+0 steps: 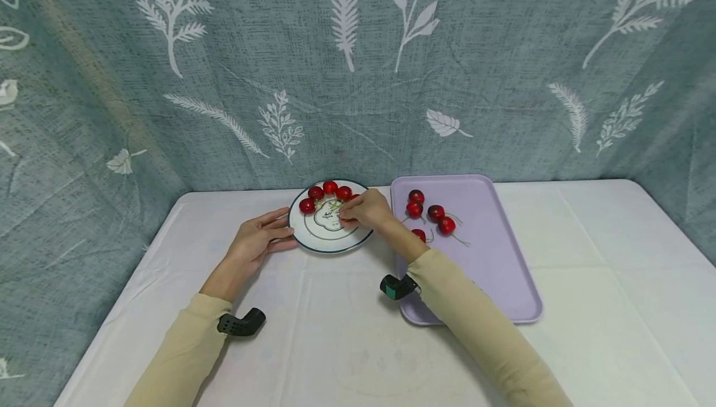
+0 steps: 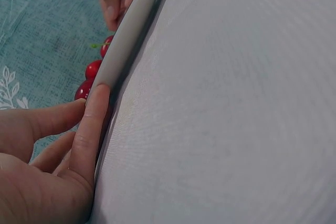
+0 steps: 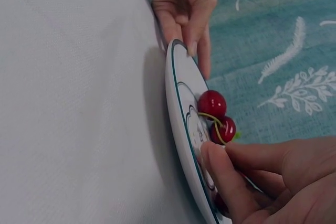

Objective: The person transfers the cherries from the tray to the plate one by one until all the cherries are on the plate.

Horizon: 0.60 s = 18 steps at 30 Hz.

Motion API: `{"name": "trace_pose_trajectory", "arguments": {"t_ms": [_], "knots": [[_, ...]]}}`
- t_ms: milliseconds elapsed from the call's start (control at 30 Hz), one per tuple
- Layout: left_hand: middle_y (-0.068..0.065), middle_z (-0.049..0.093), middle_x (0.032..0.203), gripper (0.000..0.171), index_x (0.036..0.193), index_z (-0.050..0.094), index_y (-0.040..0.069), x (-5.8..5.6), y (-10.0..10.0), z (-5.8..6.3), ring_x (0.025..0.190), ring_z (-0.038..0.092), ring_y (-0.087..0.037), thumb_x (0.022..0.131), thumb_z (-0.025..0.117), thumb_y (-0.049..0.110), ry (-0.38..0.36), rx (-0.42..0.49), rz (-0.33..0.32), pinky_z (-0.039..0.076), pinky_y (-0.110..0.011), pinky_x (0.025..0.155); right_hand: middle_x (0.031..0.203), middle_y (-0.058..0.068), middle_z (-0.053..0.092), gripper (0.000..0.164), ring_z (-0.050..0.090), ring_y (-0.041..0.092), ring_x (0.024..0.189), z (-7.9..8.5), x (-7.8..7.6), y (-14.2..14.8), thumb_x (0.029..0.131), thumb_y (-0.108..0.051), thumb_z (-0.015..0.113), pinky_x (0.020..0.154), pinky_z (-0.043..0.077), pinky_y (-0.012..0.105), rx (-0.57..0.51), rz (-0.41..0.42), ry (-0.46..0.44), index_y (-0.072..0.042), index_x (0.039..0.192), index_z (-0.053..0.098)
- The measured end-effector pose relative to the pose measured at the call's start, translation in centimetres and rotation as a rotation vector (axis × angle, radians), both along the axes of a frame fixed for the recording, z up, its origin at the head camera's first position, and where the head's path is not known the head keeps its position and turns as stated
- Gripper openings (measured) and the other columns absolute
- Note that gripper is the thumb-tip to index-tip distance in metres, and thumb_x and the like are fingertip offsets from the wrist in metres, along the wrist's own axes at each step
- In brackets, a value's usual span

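White plate w/ a dark rim & line drawing at its ctr sits on a white tablecloth. L hand is at the plate's L edge, thumb & fingers holding the rim, fingers spread along it. R hand is over the plate's R half, thumb & fingertips drawn together. In the R wrist view a thin cherry stem shows near those tips; can't tell if they pinch a stem or fruit, b/c the hand itself blocks the view.

5 red cherries show on the plate in an arc along its far side; the rightmost is partly hidden by the R hand. Stems point in twd the plate's ctr.

Lilac tray lies just R of the plate, not touching, & extends nearer the person than the plate does. 5 more cherries show on it, on the side twd the plate, some darker red, w/ stems; one is partly covered by the R forearm.

Beige sleeves w/ black devices at the wrists are nearer the person than the plate. Blue-green curtain w/ white leaf prints hangs behind the plate.
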<state>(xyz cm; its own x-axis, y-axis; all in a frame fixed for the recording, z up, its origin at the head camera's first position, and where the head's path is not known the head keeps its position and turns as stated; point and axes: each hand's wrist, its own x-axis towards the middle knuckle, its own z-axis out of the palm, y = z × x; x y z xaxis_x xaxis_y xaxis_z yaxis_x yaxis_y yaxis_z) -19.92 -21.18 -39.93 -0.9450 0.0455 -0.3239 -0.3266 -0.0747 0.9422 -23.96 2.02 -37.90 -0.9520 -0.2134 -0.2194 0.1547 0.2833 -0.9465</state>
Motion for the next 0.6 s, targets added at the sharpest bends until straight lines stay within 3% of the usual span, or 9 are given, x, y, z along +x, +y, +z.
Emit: {"name": "trace_pose_trajectory", "arguments": {"t_ms": [300,600], "knots": [[-0.025,0.036,0.151,0.063,0.152,0.034,0.004,-0.1,0.1,0.0,0.085,0.07,-0.01,0.095,0.057,-0.008,0.005,-0.001,0.006,0.061,-0.027,0.083,0.092,0.021,0.073,0.016,0.07,0.013,0.065,0.6,0.2,0.5,0.088,0.002,0.069,0.068,0.063,0.025,-0.038,0.018,0.029,0.012,0.101,0.072],[-0.025,0.034,0.152,0.063,0.152,0.032,0.003,0.1,0.0,0.0,0.085,0.07,-0.01,0.095,0.056,-0.008,-0.002,0.002,0.001,0.061,-0.027,0.083,0.1,0.022,0.072,0.02,0.072,0.025,0.082,3.0,0.2,3.0,0.092,-0.001,0.066,0.083,0.062,0.042,0.038,0.09,0.119,0.01,0.107,0.071]]}}
